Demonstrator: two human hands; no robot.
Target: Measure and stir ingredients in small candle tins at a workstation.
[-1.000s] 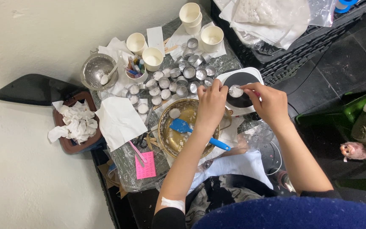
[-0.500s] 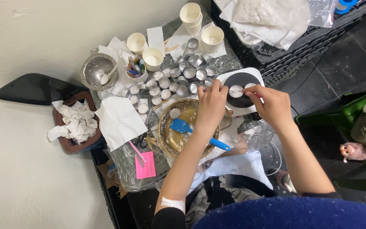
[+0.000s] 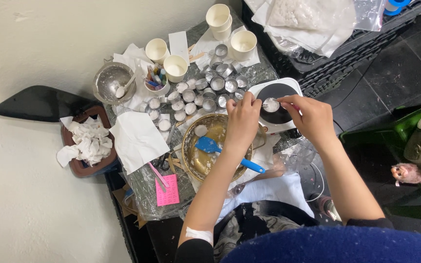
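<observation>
**A:** So where's the cup at? Small round tin cup (image 3: 271, 104), white wax inside, open side facing up. It's round, so no real long axis, and it looks level. It sits over the black disc of the hotplate (image 3: 277, 101), a bit left of the disc's centre. Can't tell if it's resting on the disc or lifted just off it.

**B:** And the hands? Left hand (image 3: 242, 120) comes in from the lower left, fingertips closed on the cup's left rim. Right hand (image 3: 312, 118) comes from the right, thumb and forefinger pinched at the cup's right rim. There may be a thin wick or stick in that pinch, too small to call. So the cup sits right between the two grips, touching both.

**A:** Room to move? Tight on the left. The brass bowl (image 3: 194, 144) with the blue spatula (image 3: 210, 145) is just under the left wrist, and a bunch of tins (image 3: 205, 94) crowds the worktop (image 3: 142, 187) up and left of the hotplate. Paper cups (image 3: 244, 44) stand further back.

**B:** The hotplate is at the worktop's right edge, with dark floor (image 3: 400, 63) past it and a black crate (image 3: 337, 53) behind. The only open bit is the rest of the black disc, to the right of and behind the cup.

**A:** Far left there's a tray of crumpled tissues (image 3: 86, 141), well away from both hands.
</observation>
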